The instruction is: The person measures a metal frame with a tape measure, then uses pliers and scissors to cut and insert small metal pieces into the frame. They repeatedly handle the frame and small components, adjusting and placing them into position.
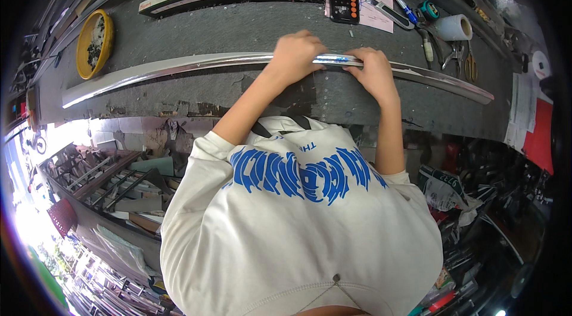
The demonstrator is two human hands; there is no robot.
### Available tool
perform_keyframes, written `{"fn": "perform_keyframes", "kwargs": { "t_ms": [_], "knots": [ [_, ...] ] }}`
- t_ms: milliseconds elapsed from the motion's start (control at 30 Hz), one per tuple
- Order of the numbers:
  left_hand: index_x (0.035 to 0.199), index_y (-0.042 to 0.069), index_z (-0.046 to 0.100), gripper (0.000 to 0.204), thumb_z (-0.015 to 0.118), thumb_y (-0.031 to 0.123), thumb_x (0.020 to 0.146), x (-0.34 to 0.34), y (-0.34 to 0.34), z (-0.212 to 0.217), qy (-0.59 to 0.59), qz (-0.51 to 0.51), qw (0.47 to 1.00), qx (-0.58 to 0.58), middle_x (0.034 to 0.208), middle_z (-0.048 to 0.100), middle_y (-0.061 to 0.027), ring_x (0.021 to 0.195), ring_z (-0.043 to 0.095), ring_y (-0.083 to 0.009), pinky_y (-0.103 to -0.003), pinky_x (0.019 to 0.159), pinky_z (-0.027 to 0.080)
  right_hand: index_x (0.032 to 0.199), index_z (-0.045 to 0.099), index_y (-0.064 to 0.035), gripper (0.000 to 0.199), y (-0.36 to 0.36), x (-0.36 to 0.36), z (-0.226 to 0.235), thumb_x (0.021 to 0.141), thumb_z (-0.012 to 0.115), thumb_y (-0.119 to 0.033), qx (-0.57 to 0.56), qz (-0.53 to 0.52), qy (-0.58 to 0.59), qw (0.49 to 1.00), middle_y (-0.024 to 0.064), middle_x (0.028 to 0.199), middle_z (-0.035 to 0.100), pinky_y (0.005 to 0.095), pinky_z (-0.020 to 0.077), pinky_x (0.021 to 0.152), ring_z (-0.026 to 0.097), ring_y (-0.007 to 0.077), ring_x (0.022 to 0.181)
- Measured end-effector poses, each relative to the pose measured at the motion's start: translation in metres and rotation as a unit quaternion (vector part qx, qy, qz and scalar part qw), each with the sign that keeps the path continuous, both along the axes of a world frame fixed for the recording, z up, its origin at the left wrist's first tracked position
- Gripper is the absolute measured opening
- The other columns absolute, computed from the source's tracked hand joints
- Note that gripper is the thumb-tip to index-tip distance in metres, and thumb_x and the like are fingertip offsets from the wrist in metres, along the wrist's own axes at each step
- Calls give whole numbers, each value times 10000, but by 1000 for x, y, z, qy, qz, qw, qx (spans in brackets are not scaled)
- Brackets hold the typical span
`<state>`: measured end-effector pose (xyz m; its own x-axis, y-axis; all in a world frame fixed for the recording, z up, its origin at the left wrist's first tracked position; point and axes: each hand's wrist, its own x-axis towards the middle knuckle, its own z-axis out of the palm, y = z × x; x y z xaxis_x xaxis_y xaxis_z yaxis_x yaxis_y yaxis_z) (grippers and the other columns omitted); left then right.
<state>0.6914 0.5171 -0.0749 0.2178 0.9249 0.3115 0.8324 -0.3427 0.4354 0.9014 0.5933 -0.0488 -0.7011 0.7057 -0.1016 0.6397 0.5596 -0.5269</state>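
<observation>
Your curled left hand [298, 54] and right hand [374, 70] are gripping the shiny profile strip [338, 59] near mid-length, likely suiting its slippery lightness.

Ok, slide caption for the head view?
Left hand and right hand hold a long silvery strip over a grey worktop.

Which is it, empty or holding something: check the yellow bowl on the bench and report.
Holding something: small dark and whitish bits show inside the yellow bowl. I cannot tell how deep they lie.
</observation>
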Motion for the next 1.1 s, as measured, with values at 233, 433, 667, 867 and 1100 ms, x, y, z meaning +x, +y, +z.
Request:
{"fn": "perform_keyframes", "kwargs": {
  "t_ms": [233, 433, 667, 867, 1100],
  "knots": [
    [989, 116, 743, 378, 805, 265, 648, -64, -36, 4, -81, 42, 984, -153, 975, 719, -46, 837, 689, -247, -337, 725, 546, 977, 719, -89, 239, -8, 6, -20, 746, 729, -146, 21, -24, 47, 998, 37, 943, 690, 360, 409, 821, 595, 241, 917],
    [963, 118, 758, 330, 806, 241, 660, -69, -36, -3, -110, 61, 976, -176, 953, 725, -70, 846, 694, -241, -319, 733, 547, 1087, 689, -89, 292, 8, -4, -8, 820, 685, -207, -23, 7, 78, 997, 94, 1026, 656, 363, 398, 852, 562, 254, 986],
    [953, 122, 764, 320, 813, 220, 652, -70, -32, 1, -104, 69, 975, -182, 939, 728, -68, 806, 697, -229, -306, 700, 546, 1219, 641, -168, 311, 36, -49, -41, 929, 561, -246, 146, -101, 30, 984, 99, 983, 512, 398, 388, 841, 469, 270, 942],
    [950, 124, 765, 329, 816, 235, 645, -69, -30, -1, -119, 80, 970, -194, 921, 730, -65, 786, 699, -224, -307, 693, 545, 1222, 642, -184, 314, 44, -53, -48, 923, 557, -235, 188, -112, 39, 975, 101, 938, 498, 400, 385, 828, 466, 267, 912],
    [941, 125, 765, 321, 813, 231, 642, -69, -33, -3, -118, 78, 975, -172, 908, 729, -64, 785, 700, -221, -295, 696, 546, 1133, 698, -144, 280, 42, -48, -48, 893, 566, -203, 156, -155, 35, 975, 99, 905, 505, 394, 390, 830, 473, 272, 901]
  ]
}}
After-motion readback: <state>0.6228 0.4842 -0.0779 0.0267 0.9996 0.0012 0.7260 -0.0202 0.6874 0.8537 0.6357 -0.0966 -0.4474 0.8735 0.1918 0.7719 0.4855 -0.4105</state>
